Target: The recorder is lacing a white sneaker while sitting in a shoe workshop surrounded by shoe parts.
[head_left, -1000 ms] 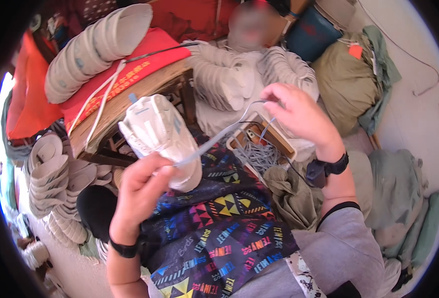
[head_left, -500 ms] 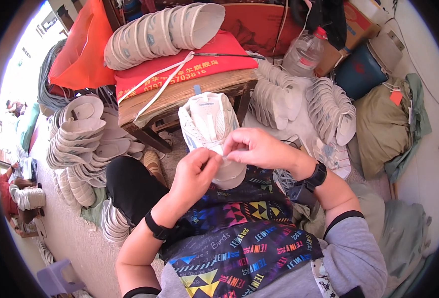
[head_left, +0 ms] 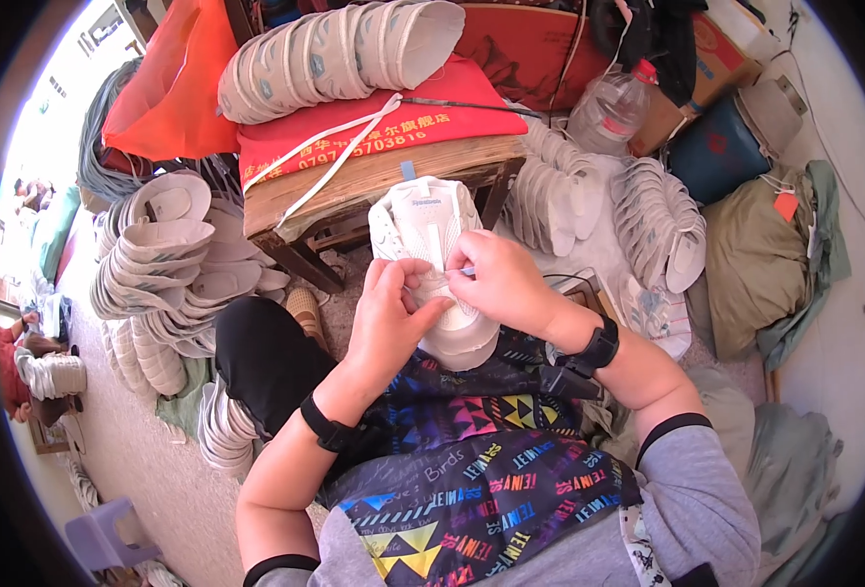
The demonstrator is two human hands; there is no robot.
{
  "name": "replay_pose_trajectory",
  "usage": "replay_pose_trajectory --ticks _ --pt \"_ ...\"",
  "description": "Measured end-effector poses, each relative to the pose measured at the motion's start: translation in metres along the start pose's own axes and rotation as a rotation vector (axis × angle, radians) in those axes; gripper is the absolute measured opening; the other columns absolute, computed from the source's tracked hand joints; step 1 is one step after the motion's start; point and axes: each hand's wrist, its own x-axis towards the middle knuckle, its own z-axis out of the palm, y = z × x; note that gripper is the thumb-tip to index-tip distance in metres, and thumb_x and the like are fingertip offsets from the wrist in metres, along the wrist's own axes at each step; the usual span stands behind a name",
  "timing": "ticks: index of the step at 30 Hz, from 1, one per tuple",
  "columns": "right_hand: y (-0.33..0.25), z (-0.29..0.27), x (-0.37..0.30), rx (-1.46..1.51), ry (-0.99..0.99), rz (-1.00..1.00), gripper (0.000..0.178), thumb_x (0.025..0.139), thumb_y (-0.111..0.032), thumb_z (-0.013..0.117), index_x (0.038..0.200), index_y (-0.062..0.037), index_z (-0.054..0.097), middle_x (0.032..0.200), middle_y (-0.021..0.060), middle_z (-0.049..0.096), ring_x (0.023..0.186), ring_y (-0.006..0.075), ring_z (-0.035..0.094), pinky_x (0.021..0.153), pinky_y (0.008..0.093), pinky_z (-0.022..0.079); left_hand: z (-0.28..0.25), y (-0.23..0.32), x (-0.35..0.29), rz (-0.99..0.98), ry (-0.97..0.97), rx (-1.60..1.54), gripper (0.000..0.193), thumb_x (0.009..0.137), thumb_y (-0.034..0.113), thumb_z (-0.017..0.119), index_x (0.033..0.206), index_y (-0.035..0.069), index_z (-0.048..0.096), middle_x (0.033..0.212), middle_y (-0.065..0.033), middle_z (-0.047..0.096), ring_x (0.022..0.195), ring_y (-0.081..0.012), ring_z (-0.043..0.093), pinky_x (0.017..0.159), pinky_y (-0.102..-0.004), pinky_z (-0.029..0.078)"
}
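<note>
A white shoe upper [head_left: 460, 344] with a mesh tongue and pale blue trim sits over my lap, its rounded toe toward me. The fingers of my left hand [head_left: 388, 313] curl onto its left side around the throat, with the thumb held apart from them. Opposite, my right hand [head_left: 503, 279] is closed in a pinch at the right edge of the throat. Whatever lies between those fingertips is too small to make out. My hands cover part of the upper's middle.
Ahead is a wooden bench [head_left: 300, 201] with a red cloth [head_left: 384, 132], a white lace [head_left: 327, 168] and a row of nested uppers [head_left: 340, 54]. More stacked uppers [head_left: 163, 249] stand left, others [head_left: 653, 220] right. A plastic bottle [head_left: 609, 108] stands beyond; a purple stool [head_left: 110, 533] is lower left.
My fingertips, pinched together over the throat before, are now apart on its two sides. My left thumb has spread from its fingers. The whole view has shifted slightly.
</note>
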Motion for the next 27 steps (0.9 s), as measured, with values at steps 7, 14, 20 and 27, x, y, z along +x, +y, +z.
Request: replay_pose_trajectory --ticks 7,14,20,27 --pt "0.003 0.003 -0.005 0.226 0.044 0.001 0.014 0.081 -0.010 0.067 0.091 -0.0009 0.062 0.083 0.0107 0.060 0.073 0.0214 0.060 0.067 0.0338 0.048 -0.003 0.000 -0.002 0.050 0.025 0.064 0.042 0.075 0.013 0.078 0.111 0.003 0.059 0.098 -0.0079 0.050 0.067 -0.0144 0.054 0.064 -0.0287 0.050" --pt "0.006 -0.001 -0.011 0.090 0.045 0.044 0.015 0.085 -0.016 0.065 0.089 -0.0029 0.058 0.085 0.0140 0.061 0.078 0.0323 0.061 0.068 0.0410 0.048 -0.001 -0.001 0.001 0.189 0.072 0.114 0.034 0.079 0.008 0.071 0.109 0.004 0.056 0.100 -0.0125 0.056 0.072 -0.0259 0.060 0.066 -0.0372 0.051" --pt "0.003 0.012 -0.003 0.088 0.059 -0.046 0.016 0.088 -0.018 0.062 0.088 -0.0023 0.060 0.084 0.0159 0.064 0.077 0.0338 0.062 0.068 0.0420 0.049 0.001 -0.005 0.012 0.230 0.099 0.248 0.020 0.084 0.007 0.063 0.101 0.005 0.054 0.098 -0.0141 0.058 0.077 -0.0322 0.062 0.066 -0.0414 0.051" --pt "0.006 -0.010 0.000 0.207 -0.091 -0.008 0.019 0.088 -0.021 0.063 0.091 -0.0023 0.060 0.083 0.0152 0.063 0.076 0.0318 0.063 0.068 0.0398 0.049 -0.015 0.011 0.004 0.173 -0.047 0.542 0.020 0.089 0.005 0.056 0.108 0.004 0.052 0.093 -0.0172 0.056 0.081 -0.0382 0.060 0.071 -0.0452 0.051"
